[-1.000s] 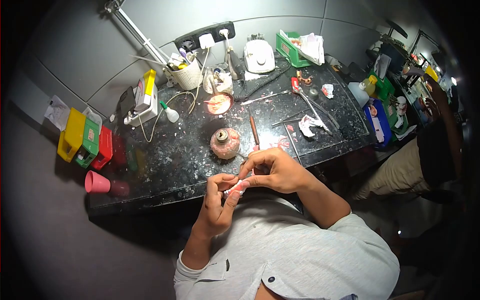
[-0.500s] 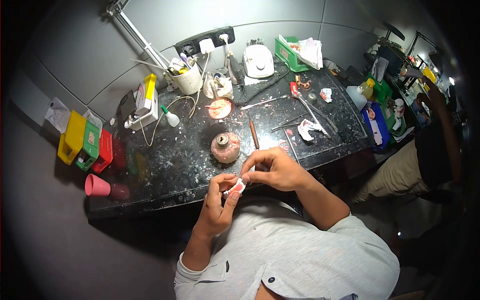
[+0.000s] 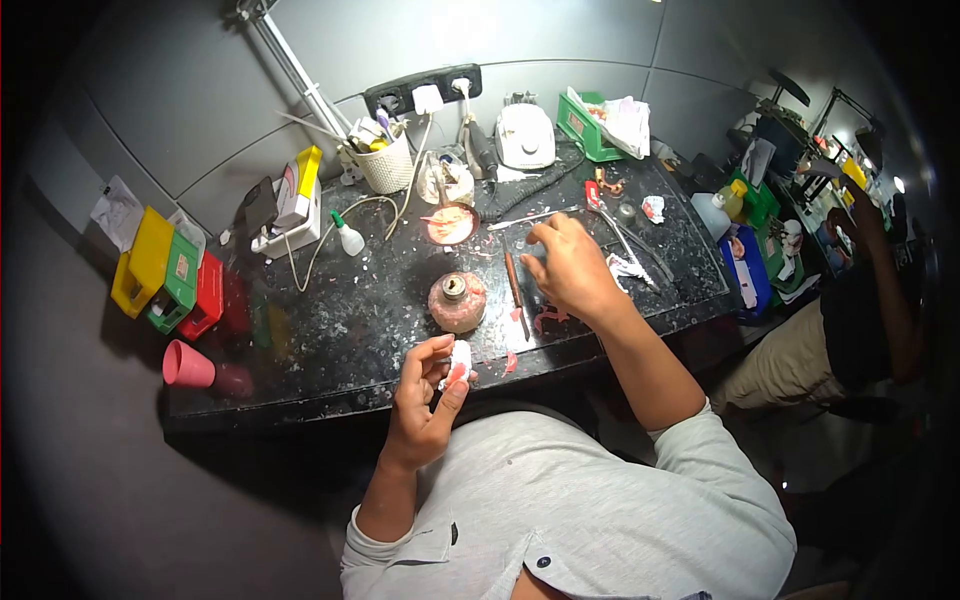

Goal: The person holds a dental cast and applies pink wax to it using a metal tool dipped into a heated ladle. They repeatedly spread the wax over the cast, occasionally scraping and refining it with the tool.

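In my left hand (image 3: 420, 412), close to the bench's front edge, is a white dental cast (image 3: 460, 358) with pink wax on it. The fingers and thumb grip it from both sides. My right hand (image 3: 572, 265) hovers over the bench with nothing visible in it, its thumb and index finger apart and curved. Just beyond its fingertips lies a slim metal instrument (image 3: 535, 217). A wooden-handled wax knife (image 3: 512, 283) lies to the left of this hand. A second white cast (image 3: 625, 268) is partly hidden behind the wrist.
A round spirit burner (image 3: 457, 304) stands ahead of my left hand, and a pan of pink wax (image 3: 451, 225) sits behind it. Scraps of pink wax (image 3: 511, 362) lie near the front edge. A pink cup (image 3: 188, 364) stands at left. Another person (image 3: 850, 310) is at right.
My right hand has left the cast and moved forward and right over the bench. My left hand still holds the cast, now turned more upright.
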Motion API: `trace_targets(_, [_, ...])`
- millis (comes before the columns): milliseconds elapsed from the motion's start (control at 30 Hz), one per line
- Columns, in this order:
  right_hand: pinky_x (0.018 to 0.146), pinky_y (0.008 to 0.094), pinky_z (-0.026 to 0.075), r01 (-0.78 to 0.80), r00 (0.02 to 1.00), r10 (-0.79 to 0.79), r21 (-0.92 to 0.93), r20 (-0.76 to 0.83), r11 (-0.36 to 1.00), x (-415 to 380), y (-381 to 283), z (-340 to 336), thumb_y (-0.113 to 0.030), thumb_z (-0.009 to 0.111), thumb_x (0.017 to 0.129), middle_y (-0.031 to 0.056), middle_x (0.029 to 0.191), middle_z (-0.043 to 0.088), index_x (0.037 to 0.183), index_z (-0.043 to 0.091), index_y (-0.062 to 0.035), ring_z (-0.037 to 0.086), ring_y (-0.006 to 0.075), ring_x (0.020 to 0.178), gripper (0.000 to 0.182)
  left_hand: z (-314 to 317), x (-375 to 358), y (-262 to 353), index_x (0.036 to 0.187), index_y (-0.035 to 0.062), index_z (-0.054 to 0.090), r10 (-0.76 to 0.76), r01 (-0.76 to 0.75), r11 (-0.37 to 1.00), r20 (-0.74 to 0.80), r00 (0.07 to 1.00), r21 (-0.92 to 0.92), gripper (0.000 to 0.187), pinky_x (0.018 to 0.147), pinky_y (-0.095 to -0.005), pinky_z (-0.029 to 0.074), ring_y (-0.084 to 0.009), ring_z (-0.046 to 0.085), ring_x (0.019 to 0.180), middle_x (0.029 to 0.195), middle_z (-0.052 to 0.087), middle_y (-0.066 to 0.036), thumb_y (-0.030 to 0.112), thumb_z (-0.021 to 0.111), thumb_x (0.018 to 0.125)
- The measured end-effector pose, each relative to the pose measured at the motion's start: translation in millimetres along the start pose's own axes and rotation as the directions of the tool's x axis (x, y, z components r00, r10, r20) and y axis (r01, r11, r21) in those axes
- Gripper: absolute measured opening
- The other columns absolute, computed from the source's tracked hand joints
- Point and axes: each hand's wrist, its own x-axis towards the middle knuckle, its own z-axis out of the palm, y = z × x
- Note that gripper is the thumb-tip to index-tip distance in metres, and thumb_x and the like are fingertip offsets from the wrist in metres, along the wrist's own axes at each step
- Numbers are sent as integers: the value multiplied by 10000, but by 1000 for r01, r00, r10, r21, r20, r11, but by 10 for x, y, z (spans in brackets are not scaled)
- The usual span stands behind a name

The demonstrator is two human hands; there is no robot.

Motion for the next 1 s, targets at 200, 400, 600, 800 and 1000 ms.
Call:
trace_targets(200, [757,517,537,30,955,-25,-13,297,999,130,-109,197,-136,647,847,245,845,695,951,657,18,691,421,850,186,-31,-11,70,1422,-32,369,-20,20,999,-18,1000,-28,562,986,-333,486,-190,603,1099,1255,526,-148,8,648,935])
trace_targets(400, [758,461,537,-226,842,191,8,505,974,208,-253,22,-93,657,849,226,826,698,1053,638,6,696,385,827,227,-75,-1,6,1436,-35,351,-32,31,998,-23,999,-49,630,959,-326,512,-201,616,1091,1278,507,-140,-29,682,901])
trace_targets(600, [640,331,547,-270,944,173,357,281,894,234,-23,-263,-44,717,820,111,759,688,1111,599,15,681,183,687,320,-145,53,-83,1407,-32,373,-104,96,986,-57,993,-134,594,874,-309,560,-198,620,1073,1288,504,-142,-14,691,906])
trace_targets(800, [633,247,562,-169,955,-129,850,266,499,403,168,-540,14,666,895,27,825,636,996,607,17,634,86,733,117,-162,200,-155,1365,-34,395,-139,127,979,-64,988,-159,533,871,-329,587,-214,632,1061,1263,511,-147,-18,677,914])
trace_targets(1000, [641,295,615,25,980,-190,899,65,438,655,40,-611,-29,671,916,117,916,677,1042,606,60,705,193,784,167,-89,380,-245,1348,-36,383,-92,82,981,-49,995,-176,530,897,-347,584,-249,630,1109,1207,510,-157,-17,681,911])
